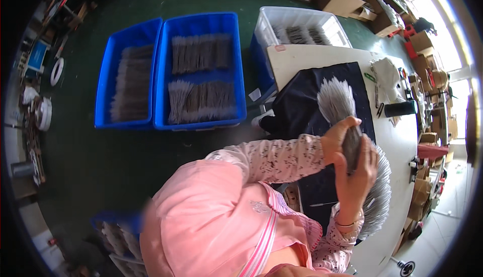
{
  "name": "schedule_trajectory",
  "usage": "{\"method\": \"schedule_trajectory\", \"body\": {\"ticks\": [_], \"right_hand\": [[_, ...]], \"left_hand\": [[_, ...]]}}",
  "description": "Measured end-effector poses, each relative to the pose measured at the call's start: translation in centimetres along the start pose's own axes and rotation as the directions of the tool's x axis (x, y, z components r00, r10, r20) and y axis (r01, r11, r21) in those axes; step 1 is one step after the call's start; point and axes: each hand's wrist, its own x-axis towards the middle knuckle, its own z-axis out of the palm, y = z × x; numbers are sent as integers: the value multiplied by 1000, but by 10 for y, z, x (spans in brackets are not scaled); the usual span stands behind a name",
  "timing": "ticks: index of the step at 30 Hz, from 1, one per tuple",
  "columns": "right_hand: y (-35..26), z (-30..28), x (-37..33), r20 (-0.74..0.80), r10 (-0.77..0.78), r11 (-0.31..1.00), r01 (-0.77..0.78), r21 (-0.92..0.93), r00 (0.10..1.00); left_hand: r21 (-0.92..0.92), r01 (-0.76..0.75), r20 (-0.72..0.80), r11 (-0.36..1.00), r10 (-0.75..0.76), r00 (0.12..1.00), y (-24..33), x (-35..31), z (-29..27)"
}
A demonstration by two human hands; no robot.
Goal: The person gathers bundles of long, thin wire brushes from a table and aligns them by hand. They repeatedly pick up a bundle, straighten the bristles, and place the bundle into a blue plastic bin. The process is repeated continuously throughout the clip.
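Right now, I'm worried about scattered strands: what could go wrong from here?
The grey bundle fans out beyond the left hand, so strands might slip loose if the hold slackens. The larger grey pile sits close beside the right hand; a careless swing could knock it out of line on the white table.

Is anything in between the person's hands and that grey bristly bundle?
Nothing that I can see. The bare left hand and right hand are both right on the grey bundle.
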Motion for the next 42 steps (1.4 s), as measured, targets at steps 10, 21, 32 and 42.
{"method": "schedule_trajectory", "body": {"ticks": [10,21,32,42], "right_hand": [[33,29,100,374,159,987,-160,-28,914],[10,35,58,255,167,985,-170,-8,952],[-81,-15,18,160,-289,957,284,51,944],[-95,108,34,359,-540,785,302,541,761]], "left_hand": [[-397,-258,-4,881,280,960,9,22,-14],[-380,-120,-6,917,127,992,4,6,-49],[-140,195,249,971,-157,956,8,-122,-13],[459,-518,-52,722,604,795,123,-221,-83]]}}
